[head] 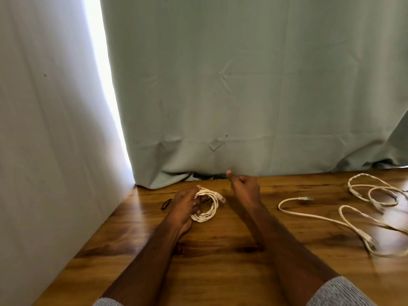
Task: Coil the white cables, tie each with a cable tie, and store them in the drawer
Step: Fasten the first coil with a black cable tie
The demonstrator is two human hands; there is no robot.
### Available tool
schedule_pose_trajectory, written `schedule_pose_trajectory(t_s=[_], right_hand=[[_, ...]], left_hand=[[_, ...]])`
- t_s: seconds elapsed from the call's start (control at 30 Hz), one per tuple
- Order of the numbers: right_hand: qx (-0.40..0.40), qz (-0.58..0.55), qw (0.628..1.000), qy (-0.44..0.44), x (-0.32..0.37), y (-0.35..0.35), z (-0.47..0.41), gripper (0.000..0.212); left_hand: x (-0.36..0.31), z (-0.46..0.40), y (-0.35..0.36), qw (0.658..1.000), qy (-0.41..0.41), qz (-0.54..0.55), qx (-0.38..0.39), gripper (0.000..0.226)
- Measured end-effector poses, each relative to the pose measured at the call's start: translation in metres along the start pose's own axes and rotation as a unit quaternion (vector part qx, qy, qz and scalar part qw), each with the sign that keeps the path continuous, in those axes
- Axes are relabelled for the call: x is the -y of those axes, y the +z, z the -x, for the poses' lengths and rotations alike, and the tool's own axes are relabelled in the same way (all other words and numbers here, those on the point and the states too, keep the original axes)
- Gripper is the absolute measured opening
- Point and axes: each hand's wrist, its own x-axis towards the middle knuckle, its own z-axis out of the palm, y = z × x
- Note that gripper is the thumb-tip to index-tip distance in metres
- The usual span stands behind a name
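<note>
Your grey sleeves (pixel 344 292) sit nearest. At the table's (pixel 220 272) far-left edge your left hand (pixel 184 208) grips the coiled cable (pixel 208 206); it looks light and springy, so pinch across all loops. Your right hand (pixel 244 186) curls empty. Loose cables (pixel 331 219) lie right.

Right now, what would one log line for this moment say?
left hand: holds coil | right hand: curled, empty | loose cables: on table | black tie: beside coil
</note>
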Motion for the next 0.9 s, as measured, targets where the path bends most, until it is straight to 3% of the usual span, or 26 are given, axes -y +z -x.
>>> schedule_pose_trajectory(t_s=[0.07, 0.17, 0.23, 0.3, 0.4, 0.53, 0.67, 0.77, 0.9], right_hand=[[0.075, -0.009, 0.997, -0.002, -0.002, 0.003, 0.005, 0.044], [0.169, -0.072, 0.979, -0.091, -0.009, 0.009, 0.014, 0.023], [0.182, -0.043, 0.959, -0.214, -0.01, 0.009, 0.017, 0.017], [0.202, 0.016, 0.933, -0.298, -0.009, 0.009, 0.016, 0.034], [0.241, 0.091, 0.91, -0.325, -0.011, 0.01, 0.017, 0.043], [0.223, 0.096, 0.902, -0.356, -0.009, 0.011, 0.015, 0.023], [0.212, 0.029, 0.918, -0.334, 0.0, 0.016, 0.018, 0.012], [0.185, -0.046, 0.948, -0.256, 0.008, 0.024, 0.022, 0.009], [0.205, -0.101, 0.962, -0.148, 0.011, 0.028, 0.021, 0.008]], left_hand=[[-0.002, 0.0, 0.0, 1.0, -0.002, 0.022, -0.005, 0.024], [-0.002, 0.0, 0.0, 1.0, -0.004, 0.027, -0.015, 0.022], [-0.001, -0.002, -0.001, 0.999, -0.002, 0.03, -0.029, 0.023], [0.0, -0.004, -0.003, 0.998, -0.008, 0.036, -0.046, 0.024], [0.0, -0.005, -0.006, 0.997, -0.02, 0.039, -0.061, 0.019], [-0.001, -0.005, -0.009, 0.997, -0.012, 0.03, -0.066, 0.018], [0.001, -0.005, -0.009, 0.998, -0.001, -0.009, -0.055, 0.021], [0.006, -0.009, -0.01, 0.998, 0.011, -0.037, -0.043, 0.022], [0.008, -0.011, -0.01, 0.998, 0.016, -0.065, -0.002, 0.022]])
